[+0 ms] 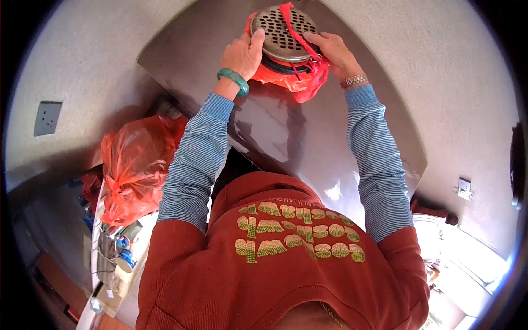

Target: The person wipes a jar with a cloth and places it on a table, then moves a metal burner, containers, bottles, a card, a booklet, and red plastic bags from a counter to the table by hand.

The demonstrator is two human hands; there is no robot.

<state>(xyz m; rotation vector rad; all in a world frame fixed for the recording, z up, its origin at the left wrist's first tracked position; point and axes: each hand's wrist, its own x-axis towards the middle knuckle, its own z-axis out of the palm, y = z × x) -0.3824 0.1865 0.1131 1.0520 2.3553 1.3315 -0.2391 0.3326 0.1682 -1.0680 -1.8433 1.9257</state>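
Observation:
At the far end of the brown table, a round metal plate pierced with rows of slots (278, 33) lies on top of something with a dark rim (283, 67). A red plastic bag (300, 85) bunches around and under it, and a red strip of the bag (294, 30) crosses the plate. My left hand (245, 53), wearing a green bangle, grips the plate's left edge with the thumb on top. On the opposite edge, my right hand (334, 52), wearing a metal-banded watch, is closed with its thumb near the rim. The fingers underneath are hidden.
The glossy brown tabletop (324, 126) stands against pale walls. To the left, a full red plastic bag (140, 162) rests beside a shelf of small items, including a blue can (126, 258). Wall sockets (48, 118) are on both sides. Bright light comes from the lower right.

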